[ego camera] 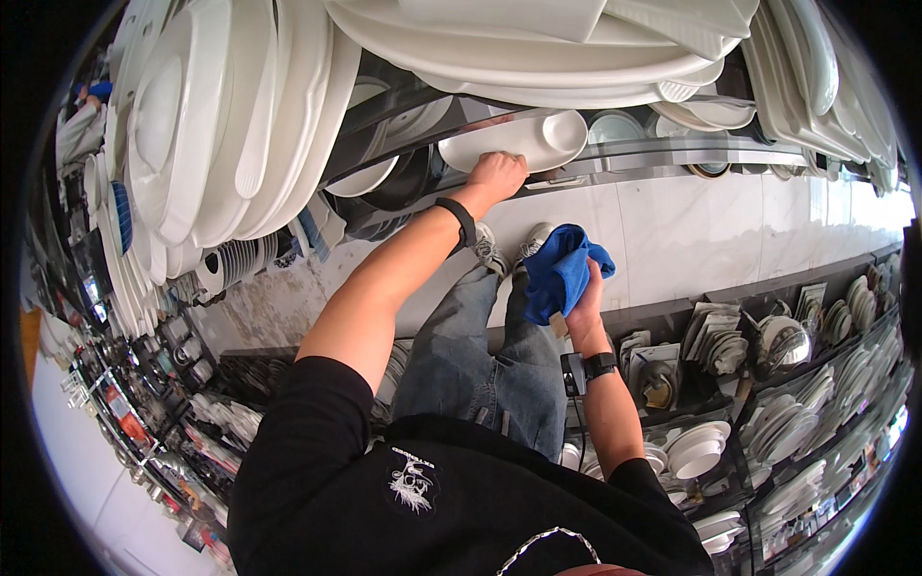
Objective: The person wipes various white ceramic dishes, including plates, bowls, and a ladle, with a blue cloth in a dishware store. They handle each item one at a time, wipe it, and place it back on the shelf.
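Note:
On the shelf in front of me rests a long white oval platter (497, 144) with a small round well at its right end. My left hand (498, 175) grips its near rim; the curled fingers hide part of the edge. A bunched blue cloth (565, 270) is in my right hand (587, 299), held apart from the platter and lower in the picture. A small pale tag hangs from the cloth near the palm.
Large white platters (547, 61) stick out above the platter. Upright white dishes (302, 129) crowd the left, and stacked trays (792, 79) stand at right. The shelf's edge (670, 158) runs ahead of me. Behind are racks with bowls (695, 450) and plates. Pale tiles (670, 230) cover the floor.

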{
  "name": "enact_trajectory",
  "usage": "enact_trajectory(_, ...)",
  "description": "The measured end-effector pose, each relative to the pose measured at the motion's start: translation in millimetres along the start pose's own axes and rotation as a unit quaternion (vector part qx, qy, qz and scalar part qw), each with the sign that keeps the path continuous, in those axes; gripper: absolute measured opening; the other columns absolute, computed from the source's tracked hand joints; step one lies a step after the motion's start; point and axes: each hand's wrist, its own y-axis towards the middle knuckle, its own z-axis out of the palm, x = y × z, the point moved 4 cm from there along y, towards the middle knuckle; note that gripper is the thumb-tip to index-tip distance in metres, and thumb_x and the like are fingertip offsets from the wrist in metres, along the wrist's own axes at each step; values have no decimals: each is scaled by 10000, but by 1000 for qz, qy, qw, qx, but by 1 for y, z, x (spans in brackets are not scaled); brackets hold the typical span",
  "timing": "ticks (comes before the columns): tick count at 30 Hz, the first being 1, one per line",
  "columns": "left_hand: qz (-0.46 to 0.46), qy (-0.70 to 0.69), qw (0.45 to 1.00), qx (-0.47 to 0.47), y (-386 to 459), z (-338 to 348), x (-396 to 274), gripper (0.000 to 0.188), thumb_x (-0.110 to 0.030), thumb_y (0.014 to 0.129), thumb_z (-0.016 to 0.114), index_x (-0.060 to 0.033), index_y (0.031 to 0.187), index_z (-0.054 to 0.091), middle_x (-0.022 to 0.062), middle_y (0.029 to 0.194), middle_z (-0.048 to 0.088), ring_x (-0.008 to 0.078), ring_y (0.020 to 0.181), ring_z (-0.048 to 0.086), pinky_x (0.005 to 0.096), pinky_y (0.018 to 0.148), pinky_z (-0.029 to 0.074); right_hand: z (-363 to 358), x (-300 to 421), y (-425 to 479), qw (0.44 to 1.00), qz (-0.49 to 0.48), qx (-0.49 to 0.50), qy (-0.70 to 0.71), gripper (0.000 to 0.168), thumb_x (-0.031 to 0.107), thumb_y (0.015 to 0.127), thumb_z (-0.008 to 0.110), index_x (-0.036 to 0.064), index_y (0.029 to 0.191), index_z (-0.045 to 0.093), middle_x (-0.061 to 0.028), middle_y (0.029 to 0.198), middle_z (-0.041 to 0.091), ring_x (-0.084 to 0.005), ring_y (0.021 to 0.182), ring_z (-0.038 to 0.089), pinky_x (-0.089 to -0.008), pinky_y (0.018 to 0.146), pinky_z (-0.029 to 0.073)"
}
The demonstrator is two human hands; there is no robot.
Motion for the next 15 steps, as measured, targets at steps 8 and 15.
enact_trajectory(8, -82, -44, 996, 5, -8, -19, 2, 417, -481, 949, 604, -66, 936, 641, 111, 769, 719, 263, 715, 733, 409, 615, 576, 5, -2, -4, 1000, 9, 16, -9, 406, 388, 979, 509, 74, 1212, 616, -130, 1152, 698, -322, 1054, 670, -473, 966, 545)
enact_trajectory(15, -272, -228, 933, -58, -84, -49, -26, 392, -423, 1040, 461, -60, 969, 590, 182, 794, 709, 389, 727, 704, 535, 630, 537, 29, -10, -32, 999, 14, 24, -44, 398, 390, 979, 517, 73, 1194, 623, -127, 1134, 704, -326, 1037, 677, -472, 956, 552)
